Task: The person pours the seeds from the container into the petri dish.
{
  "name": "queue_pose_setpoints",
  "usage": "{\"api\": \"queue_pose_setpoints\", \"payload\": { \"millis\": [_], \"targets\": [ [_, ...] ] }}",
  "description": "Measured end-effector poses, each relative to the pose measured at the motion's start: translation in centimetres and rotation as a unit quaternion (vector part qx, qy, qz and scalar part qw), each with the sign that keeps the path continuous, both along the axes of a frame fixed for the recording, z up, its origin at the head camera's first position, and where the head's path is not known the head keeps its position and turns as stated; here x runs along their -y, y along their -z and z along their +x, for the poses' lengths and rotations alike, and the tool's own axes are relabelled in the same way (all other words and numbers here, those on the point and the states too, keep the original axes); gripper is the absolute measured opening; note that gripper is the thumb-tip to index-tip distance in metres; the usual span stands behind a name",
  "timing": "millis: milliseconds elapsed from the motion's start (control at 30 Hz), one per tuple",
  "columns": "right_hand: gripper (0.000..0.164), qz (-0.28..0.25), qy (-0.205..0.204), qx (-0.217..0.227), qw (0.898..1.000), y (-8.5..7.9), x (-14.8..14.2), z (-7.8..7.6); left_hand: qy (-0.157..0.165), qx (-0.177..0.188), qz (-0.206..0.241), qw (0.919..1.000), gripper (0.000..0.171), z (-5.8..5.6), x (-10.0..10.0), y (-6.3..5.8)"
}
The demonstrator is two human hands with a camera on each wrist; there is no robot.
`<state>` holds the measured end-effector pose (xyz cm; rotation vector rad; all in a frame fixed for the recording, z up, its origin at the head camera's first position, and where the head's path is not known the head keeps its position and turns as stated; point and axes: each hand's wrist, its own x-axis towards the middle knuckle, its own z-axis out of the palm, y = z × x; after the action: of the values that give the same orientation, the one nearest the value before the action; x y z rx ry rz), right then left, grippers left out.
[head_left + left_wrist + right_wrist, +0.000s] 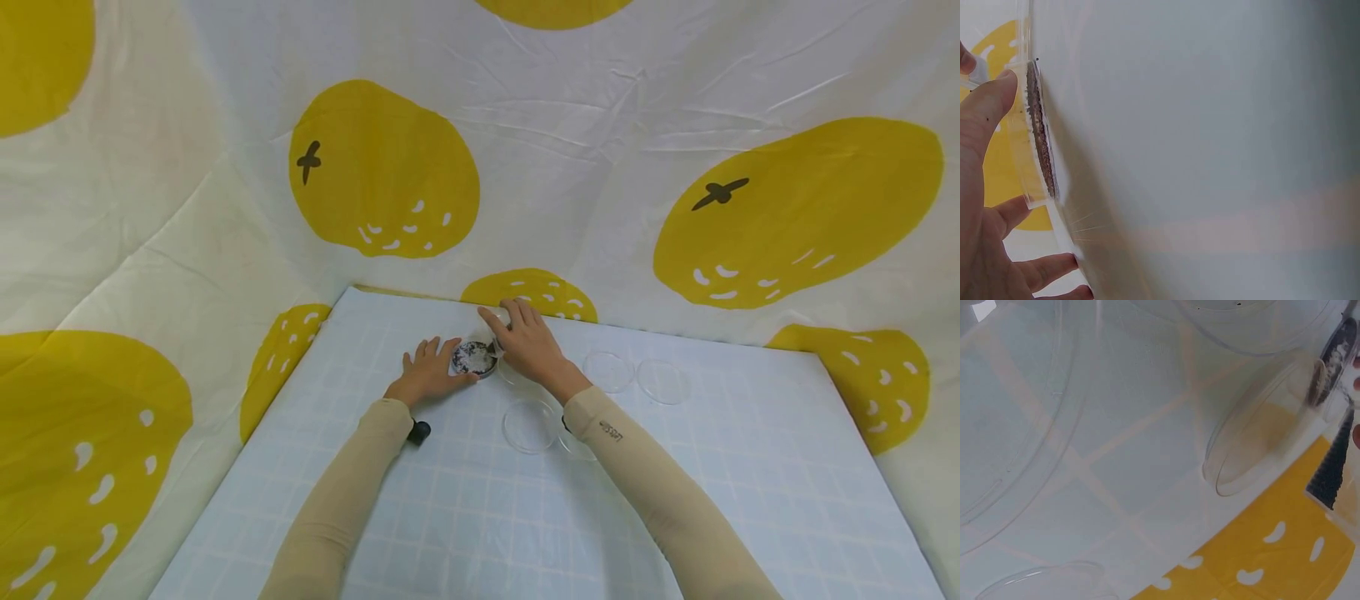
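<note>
My left hand (426,373) holds a round clear petri dish (474,358) on the table, its thumb and a finger at opposite sides of the wall. Dark grains and white bits cover the dish's bottom; the left wrist view shows them side-on as a dark layer (1040,134). Just right of that dish, my right hand (531,343) grips a clear container (1333,464) with dark grains inside. It is tilted, its end close to the dish's rim in the head view. Only fingertips (1357,382) of the right hand show in the right wrist view.
Several clear petri dish pieces lie on the pale checked table cover, two right of the right hand, one a lid-like ring (664,382), and others nearer, such as a round dish (529,426) by the right forearm. White cloth (570,208) with yellow fruit prints rises behind the table.
</note>
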<state>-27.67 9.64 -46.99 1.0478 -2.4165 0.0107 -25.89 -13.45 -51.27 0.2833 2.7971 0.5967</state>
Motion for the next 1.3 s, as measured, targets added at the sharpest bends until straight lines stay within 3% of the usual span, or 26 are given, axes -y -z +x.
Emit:
{"api": "queue_pose_setpoints", "payload": {
  "millis": [1300],
  "targets": [
    [0.069,0.001,0.004,-0.004,1.0,-0.02,0.32,0.11,0.002,-0.003,0.0,1.0,0.094,0.05,0.12,0.06]
  ]
}}
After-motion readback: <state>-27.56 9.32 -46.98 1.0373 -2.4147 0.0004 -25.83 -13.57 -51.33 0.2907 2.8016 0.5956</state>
